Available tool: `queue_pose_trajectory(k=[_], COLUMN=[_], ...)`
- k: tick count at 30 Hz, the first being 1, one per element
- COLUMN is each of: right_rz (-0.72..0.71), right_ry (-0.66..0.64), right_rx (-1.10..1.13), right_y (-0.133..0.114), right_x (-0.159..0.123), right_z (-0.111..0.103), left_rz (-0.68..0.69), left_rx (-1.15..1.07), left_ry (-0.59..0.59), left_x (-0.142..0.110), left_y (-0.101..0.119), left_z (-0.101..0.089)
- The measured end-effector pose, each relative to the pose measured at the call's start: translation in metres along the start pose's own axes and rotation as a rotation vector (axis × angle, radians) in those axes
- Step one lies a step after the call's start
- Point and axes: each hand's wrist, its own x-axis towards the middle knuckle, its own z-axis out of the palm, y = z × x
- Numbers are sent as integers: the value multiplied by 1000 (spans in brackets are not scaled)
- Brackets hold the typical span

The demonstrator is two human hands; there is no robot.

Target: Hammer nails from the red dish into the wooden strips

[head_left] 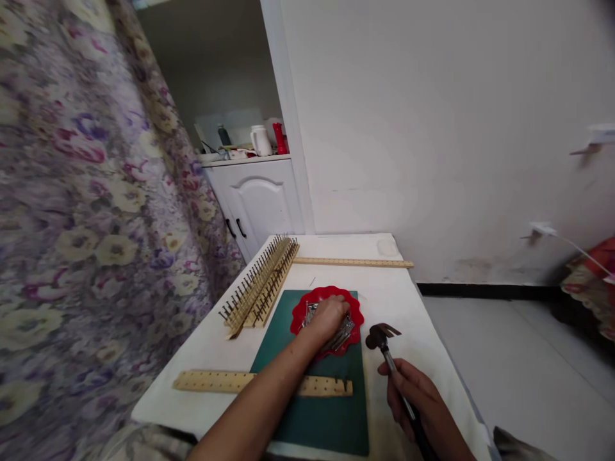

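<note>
Head camera: the left hand (pixel 331 318) is resting in a round red plate (pixel 357 315) with a wavy rim, right on a pile of loose silvery metal nails (pixel 344 334). Its fingers are bending down toward the far right part of the plate, but I cannot tell if they are pinching a nail. The right hand (pixel 410 392) is gripping the handle of a claw hammer (pixel 387 356) with a dark metal head, and that head is pointing away from the body, just right of the plate. Nearer than the plate, a long, flat, pale yellow wooden strip (pixel 218 381) is lying left to right, partly on a green mat (pixel 321 426) and partly past its left edge. The left forearm (pixel 269 384) is crossing above the strip. A few dark nails (pixel 345 385) are standing at its right end, and the right hand is sitting closer to that end than the left hand.
</note>
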Motion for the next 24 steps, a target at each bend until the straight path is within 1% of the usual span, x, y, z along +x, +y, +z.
queue_pose_trajectory(k=[5, 10, 13, 17, 24], right_rz=[-4, 6, -1, -2, -26], right_ry=[-2, 2, -18, -21, -40], right_rx=[-7, -18, -15, -25, -21], right_y=[2, 6, 8, 9, 11], right_x=[1, 2, 2, 2, 3], right_z=[0, -1, -2, -3, -5], left_rz=[17, 95, 109, 76, -35], left_rx=[111, 199, 222, 219, 159], left_ry=[27, 12, 6, 26, 103], left_x=[-5, -12, -17, -25, -39], left_y=[-6, -3, -1, -2, -5], left_z=[-6, -13, -14, -11, -11])
